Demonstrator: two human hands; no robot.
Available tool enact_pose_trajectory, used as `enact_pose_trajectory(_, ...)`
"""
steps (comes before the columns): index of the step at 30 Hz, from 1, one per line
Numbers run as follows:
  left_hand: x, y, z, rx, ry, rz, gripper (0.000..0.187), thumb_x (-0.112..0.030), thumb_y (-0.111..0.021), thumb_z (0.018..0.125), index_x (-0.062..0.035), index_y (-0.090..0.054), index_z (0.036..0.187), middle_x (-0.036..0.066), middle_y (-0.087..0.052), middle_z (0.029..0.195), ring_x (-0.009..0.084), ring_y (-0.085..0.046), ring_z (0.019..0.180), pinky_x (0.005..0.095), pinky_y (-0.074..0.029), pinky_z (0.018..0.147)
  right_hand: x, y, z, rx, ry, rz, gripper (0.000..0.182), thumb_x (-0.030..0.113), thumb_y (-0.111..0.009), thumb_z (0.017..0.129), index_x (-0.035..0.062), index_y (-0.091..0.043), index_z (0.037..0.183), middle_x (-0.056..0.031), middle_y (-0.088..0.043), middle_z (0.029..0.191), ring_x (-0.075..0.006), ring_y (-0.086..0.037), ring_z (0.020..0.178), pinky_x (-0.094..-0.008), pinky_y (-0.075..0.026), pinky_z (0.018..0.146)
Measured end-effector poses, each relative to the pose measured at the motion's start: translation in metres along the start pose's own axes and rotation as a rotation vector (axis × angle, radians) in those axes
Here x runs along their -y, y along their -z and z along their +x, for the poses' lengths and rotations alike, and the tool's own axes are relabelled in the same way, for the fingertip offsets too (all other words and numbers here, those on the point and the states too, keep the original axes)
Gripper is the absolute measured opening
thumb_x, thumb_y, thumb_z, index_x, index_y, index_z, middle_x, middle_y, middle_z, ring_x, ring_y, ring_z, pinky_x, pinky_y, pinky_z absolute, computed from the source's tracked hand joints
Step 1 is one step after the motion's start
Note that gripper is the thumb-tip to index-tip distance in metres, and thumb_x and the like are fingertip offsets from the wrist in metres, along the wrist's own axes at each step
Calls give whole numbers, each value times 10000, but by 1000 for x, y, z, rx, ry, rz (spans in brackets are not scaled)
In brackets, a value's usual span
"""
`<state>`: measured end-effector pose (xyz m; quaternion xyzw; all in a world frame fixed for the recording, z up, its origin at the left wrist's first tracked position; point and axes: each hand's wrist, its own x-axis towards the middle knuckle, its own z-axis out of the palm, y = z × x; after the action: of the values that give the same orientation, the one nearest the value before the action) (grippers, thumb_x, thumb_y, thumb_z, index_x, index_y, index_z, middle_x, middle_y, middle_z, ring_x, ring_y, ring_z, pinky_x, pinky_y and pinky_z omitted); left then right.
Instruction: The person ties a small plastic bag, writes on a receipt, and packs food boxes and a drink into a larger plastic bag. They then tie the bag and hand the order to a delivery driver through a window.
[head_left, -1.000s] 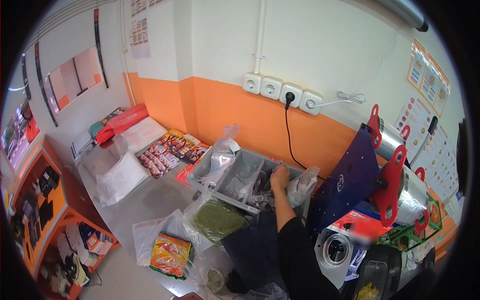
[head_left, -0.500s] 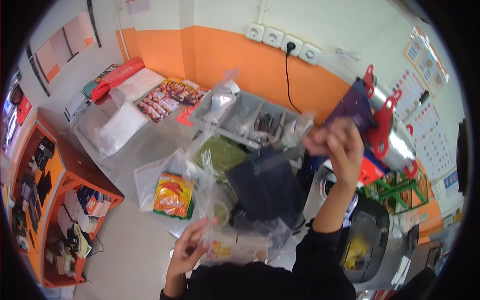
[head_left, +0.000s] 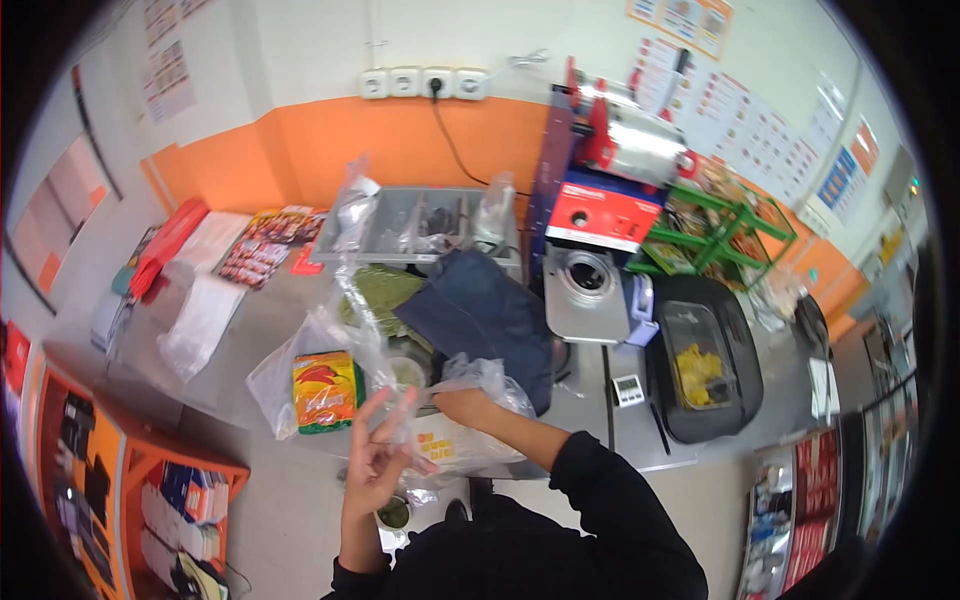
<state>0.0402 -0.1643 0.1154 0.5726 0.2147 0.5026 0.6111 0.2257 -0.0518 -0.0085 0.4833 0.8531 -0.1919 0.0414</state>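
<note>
A clear plastic bag with yellow print (head_left: 440, 450) hangs at the table's front edge between my hands. My left hand (head_left: 372, 470) is at its left side, fingers spread and the thumb against the plastic. My right hand (head_left: 463, 405) is closed at the top of the bag, gripping the film; its fingertips are partly hidden. Just beyond my left hand lies an orange and green packet with red chillies (head_left: 324, 392), on another clear bag (head_left: 268, 372). A small translucent tub (head_left: 406, 372) stands behind the hands. Dark blue cloth (head_left: 480, 310) lies beyond my right hand.
At the back stands a grey divided tray (head_left: 395, 225). To the right are a red and blue machine with a metal cylinder (head_left: 605, 215), a small white timer (head_left: 628, 390) and a black container with yellow contents (head_left: 705, 375). An orange shelf (head_left: 130, 450) stands left.
My right hand has come down from its raised place at the right to the top of the bag. My left hand stays beside the bag, its fingers more spread. The view has turned right.
</note>
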Motion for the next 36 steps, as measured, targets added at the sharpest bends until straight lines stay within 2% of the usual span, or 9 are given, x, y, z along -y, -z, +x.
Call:
enact_pose_trajectory(5,-9,7,-18,-231,59,-32,789,80,-519,825,-107,-115,1477,227,-311,1479,253,-676,855,325,-587,669,-7,12,-51,-218,16,57,214,148,-527,856,38,-649,993,-169,-652,939,-287,-667,881,-421,-532,701)
enact_pose_trajectory(8,-8,-7,-12,-257,82,-34,814,10,-572,817,-126,-134,1489,217,-288,1492,227,-664,881,313,-582,628,-26,51,-101,-448,56,-210,220,144,-563,803,34,-651,971,-143,-647,939,-282,-664,874,-391,-531,738)
enact_pose_trajectory(10,-5,-18,-8,-272,15,34,771,38,-539,840,-95,-129,1479,227,-296,1487,237,-678,777,308,-578,649,-30,101,-135,-344,94,-427,352,133,-546,803,-8,-559,1125,-125,-598,1108,-263,-621,1015,-335,-520,827)
enact_pose_trajectory(12,5,-18,-5,-232,-18,120,790,-32,-577,839,-74,-116,1479,233,-313,1475,246,-656,904,290,-572,613,-24,133,-181,-621,115,-455,324,153,-576,741,36,-587,1043,-110,-613,937,-254,-626,912,-346,-525,747)
enact_pose_trajectory(16,18,-51,17,-371,-92,258,725,-130,-599,851,-36,-210,1456,220,-315,1478,235,-588,1059,292,-555,716,-29,177,-305,-794,245,97,349,134,-592,853,-1,-553,1173,-140,-591,1136,-310,-596,1012,-379,-491,852)
enact_pose_trajectory(19,36,-92,51,-362,-49,341,721,-133,-598,852,-35,-215,1454,216,-319,1476,233,-588,1058,292,-552,721,-84,159,-406,-873,-41,288,368,152,-627,878,11,-564,1212,-137,-624,1134,-312,-617,997,-378,-502,843)
enact_pose_trajectory(24,89,-190,121,-319,18,470,713,-137,-597,853,-34,-224,1452,211,-325,1472,231,-587,1056,292,-546,730,-272,155,-555,-1156,-535,293,181,64,-633,844,-14,-657,1006,-124,-701,850,-246,-693,772,-331,-533,716)
enact_pose_trajectory(28,130,-289,187,-336,104,583,707,-140,-596,854,-34,-230,1450,207,-330,1469,229,-586,1054,292,-542,737,-515,157,-630,-1355,-883,317,143,15,-579,850,1,-666,963,-102,-702,832,-187,-685,779,-298,-520,719)
enact_pose_trajectory(36,171,-422,277,-403,247,757,696,-147,-593,856,-32,-244,1446,199,-340,1464,224,-584,1051,292,-534,750,-863,138,-626,-1421,-884,252,189,-27,-535,817,15,-687,921,-133,-700,850,-239,-683,789,-332,-524,718)
